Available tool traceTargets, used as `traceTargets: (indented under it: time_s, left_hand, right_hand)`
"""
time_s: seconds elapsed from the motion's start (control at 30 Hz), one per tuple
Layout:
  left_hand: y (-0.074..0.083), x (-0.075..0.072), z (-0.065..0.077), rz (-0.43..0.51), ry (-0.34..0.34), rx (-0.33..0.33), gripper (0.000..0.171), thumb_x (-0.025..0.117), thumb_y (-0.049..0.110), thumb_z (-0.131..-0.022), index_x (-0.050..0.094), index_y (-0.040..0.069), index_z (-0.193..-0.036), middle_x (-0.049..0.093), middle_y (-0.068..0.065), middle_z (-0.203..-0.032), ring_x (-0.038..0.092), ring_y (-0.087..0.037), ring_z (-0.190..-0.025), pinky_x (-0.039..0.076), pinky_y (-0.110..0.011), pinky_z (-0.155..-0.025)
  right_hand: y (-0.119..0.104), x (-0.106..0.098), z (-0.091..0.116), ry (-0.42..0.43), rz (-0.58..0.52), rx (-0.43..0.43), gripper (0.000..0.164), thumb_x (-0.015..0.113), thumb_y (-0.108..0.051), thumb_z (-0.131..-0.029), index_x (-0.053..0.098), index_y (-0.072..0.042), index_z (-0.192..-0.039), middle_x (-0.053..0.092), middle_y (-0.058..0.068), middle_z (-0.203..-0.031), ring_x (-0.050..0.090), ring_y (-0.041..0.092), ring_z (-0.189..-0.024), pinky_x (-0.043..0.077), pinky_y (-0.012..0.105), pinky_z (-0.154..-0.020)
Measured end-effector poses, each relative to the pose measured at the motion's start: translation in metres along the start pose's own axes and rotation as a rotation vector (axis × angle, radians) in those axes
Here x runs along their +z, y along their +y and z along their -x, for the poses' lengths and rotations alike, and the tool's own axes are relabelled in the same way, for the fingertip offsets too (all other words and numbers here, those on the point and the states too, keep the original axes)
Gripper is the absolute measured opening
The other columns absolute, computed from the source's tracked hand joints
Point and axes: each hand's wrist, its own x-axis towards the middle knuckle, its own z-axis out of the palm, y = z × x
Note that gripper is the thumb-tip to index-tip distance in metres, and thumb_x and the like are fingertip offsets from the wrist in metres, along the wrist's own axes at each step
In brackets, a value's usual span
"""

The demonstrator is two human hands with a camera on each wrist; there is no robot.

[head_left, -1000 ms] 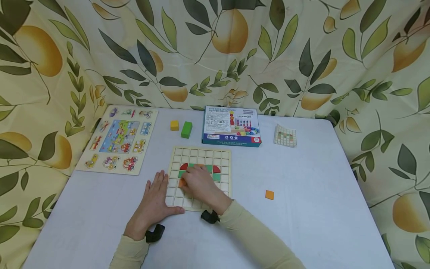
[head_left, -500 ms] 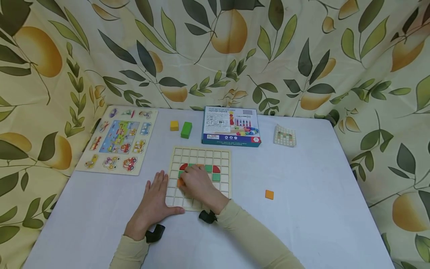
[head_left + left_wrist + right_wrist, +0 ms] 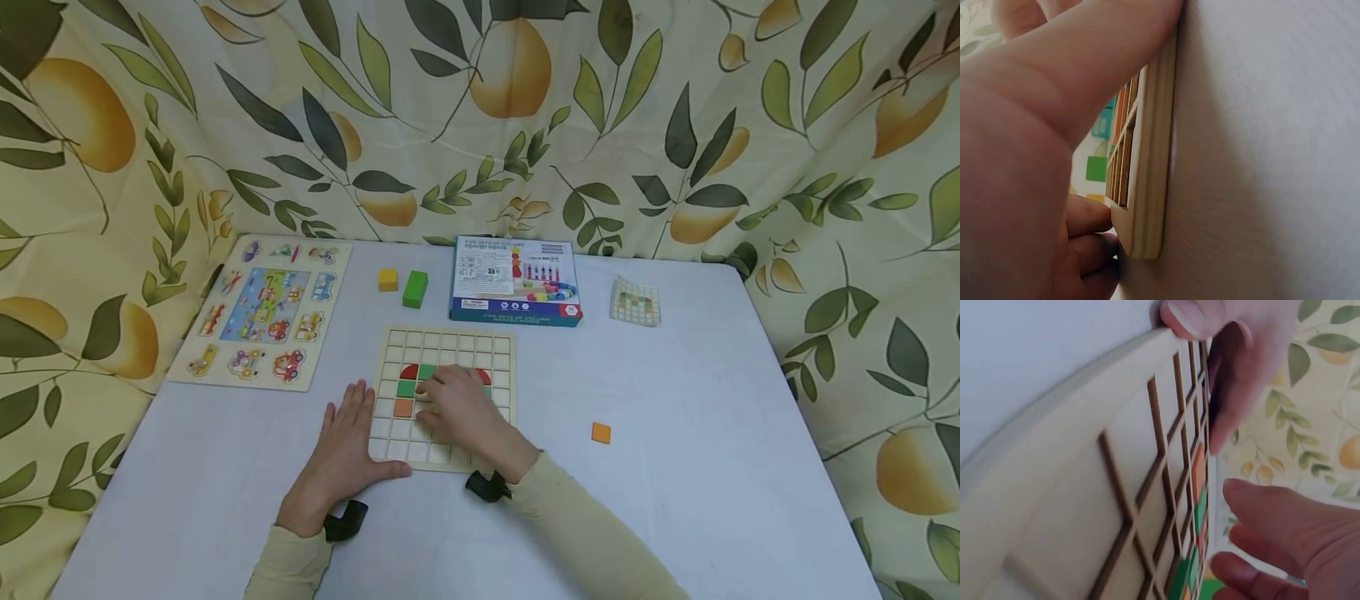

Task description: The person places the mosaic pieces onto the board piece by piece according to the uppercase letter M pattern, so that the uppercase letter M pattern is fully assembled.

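A wooden grid board lies on the table with colored tiles in some of its cells. Red quarter-round tiles, green tiles and an orange tile show there; my right hand covers others. That right hand is over the middle of the board, and the right wrist view shows thumb and fingers apart with nothing between them. My left hand rests at the board's near left corner, its fingers straight along the left side and its thumb at the near edge.
A loose orange tile lies right of the board. Behind stand a yellow block, a green block, a toy box and a small pattern card. A picture puzzle board lies at left.
My right hand has drawn back to the right from the orange tile, which now shows whole in its cell with its fingers off it. My left hand stays put.
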Motion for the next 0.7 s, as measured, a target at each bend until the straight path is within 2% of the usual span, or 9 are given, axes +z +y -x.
traceTargets:
  time_s: [0.27, 0.47, 0.7]
  left_hand:
    - [0.001, 0.001, -0.001, 0.018, 0.004, -0.005, 0.133, 0.077, 0.072, -0.062, 0.02, -0.008, -0.151, 0.013, -0.023, -0.159, 0.003, -0.036, -0.146, 0.002, -0.059, -0.113]
    - [0.003, 0.001, -0.001, 0.031, 0.006, -0.014, 0.134, 0.08, 0.07, -0.06, 0.02, -0.008, -0.151, 0.013, -0.023, -0.159, 0.003, -0.036, -0.146, 0.002, -0.059, -0.113]
    - [0.001, 0.003, -0.001, 0.029, 0.014, -0.016, 0.135, 0.08, 0.071, -0.059, 0.02, -0.009, -0.151, 0.013, -0.023, -0.159, 0.002, -0.036, -0.146, 0.001, -0.058, -0.113]
  right_hand:
    - [0.022, -0.014, 0.025, 0.012, -0.065, 0.007, 0.033, 0.077, -0.033, -0.085, 0.073, -0.014, -0.112, 0.066, 0.0, -0.109, 0.054, 0.02, -0.105, 0.042, 0.04, -0.092]
    - [0.05, -0.027, 0.051, 0.026, -0.122, 0.074, 0.034, 0.079, -0.028, -0.084, 0.072, -0.01, -0.112, 0.065, 0.002, -0.106, 0.052, 0.02, -0.097, 0.043, 0.038, -0.085]
    - [0.087, -0.041, 0.082, 0.073, -0.074, 0.161, 0.032, 0.08, -0.024, -0.083, 0.073, -0.008, -0.109, 0.067, 0.002, -0.101, 0.054, 0.02, -0.094, 0.045, 0.037, -0.081]
